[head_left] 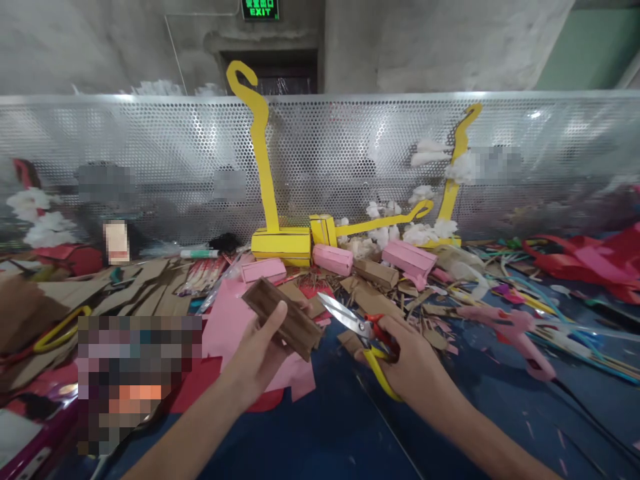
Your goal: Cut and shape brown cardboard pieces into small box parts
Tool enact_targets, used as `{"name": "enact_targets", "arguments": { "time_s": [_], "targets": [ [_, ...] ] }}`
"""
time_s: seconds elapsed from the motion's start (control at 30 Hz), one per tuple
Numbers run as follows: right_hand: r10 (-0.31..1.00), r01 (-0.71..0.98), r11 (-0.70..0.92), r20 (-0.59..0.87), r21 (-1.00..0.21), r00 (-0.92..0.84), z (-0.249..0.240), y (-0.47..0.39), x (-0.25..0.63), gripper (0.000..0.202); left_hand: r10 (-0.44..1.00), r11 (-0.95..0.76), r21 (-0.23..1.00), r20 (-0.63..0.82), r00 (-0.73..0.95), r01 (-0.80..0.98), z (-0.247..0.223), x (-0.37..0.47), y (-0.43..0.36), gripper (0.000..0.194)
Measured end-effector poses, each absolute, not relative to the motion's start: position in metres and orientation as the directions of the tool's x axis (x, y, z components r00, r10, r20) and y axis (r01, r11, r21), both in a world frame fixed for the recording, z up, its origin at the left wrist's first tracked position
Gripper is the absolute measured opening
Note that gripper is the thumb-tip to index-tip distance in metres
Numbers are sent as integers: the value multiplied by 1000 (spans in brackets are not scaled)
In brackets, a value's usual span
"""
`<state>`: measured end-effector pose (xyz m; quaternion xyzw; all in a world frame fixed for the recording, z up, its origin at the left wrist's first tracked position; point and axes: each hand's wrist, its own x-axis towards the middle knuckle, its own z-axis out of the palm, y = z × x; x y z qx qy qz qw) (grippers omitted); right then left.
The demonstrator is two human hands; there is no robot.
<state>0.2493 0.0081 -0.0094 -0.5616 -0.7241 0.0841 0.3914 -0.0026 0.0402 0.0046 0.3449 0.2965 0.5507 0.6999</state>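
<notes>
My left hand [260, 350] is closed on a folded brown cardboard piece [287, 319], with the thumb lying over its face. My right hand [407, 357] grips scissors [350, 319] with red and yellow handles. Their blades point left toward the cardboard's right end and do not touch it; they look slightly parted. A small cardboard scrap [350, 343] lies by the right fingers. Pink paper sheets [227, 320] spread on the blue table [340, 427] beneath and behind my left hand.
Yellow hook-shaped stands [281, 247] and pink boxes [333, 259] line the back, before a perforated metal panel [320, 160]. A pink glue gun [520, 330] with a cord lies on the right. Flat cardboard pieces [150, 287] and yellow-handled scissors [63, 330] are on the left.
</notes>
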Motion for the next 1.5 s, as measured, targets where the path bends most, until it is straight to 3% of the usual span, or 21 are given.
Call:
{"name": "enact_targets", "arguments": {
  "time_s": [0.07, 0.2, 0.33, 0.5, 0.63, 0.77, 0.97, 1.23, 1.5],
  "targets": [
    [890, 736, 336, 453, -588, -44, -12, 11, 250, 25, 957, 243, 794, -102, 272, -557, 5, -5, 42, 41],
    [907, 704, 323, 420, -633, -38, -20, 17, 254, 24, 925, 279, 794, -71, 373, -541, 9, -5, 38, 57],
    [913, 657, 337, 406, -674, -52, -23, 15, 257, 25, 921, 330, 760, -128, 369, -561, 13, -5, 37, 46],
    [900, 716, 375, 416, -589, -129, -14, 5, 254, 34, 903, 413, 722, -247, 351, -556, 13, -6, 42, 38],
    [891, 736, 385, 433, -557, -138, -8, 3, 252, 31, 884, 432, 721, -221, 411, -542, 12, -8, 43, 40],
    [920, 740, 362, 343, -567, -187, -2, 1, 251, 29, 875, 442, 712, -209, 436, -546, 15, -8, 43, 36],
    [860, 765, 494, 359, -412, -362, 2, -3, 250, 34, 897, 382, 794, -197, 395, -472, 21, -12, 44, 41],
    [818, 833, 511, 418, -212, -395, 0, 0, 255, 32, 888, 309, 883, -135, 439, -353, 9, -13, 44, 44],
    [822, 837, 518, 373, -177, -430, -4, 1, 258, 32, 895, 314, 886, -156, 418, -342, 11, -5, 38, 40]
  ]
}}
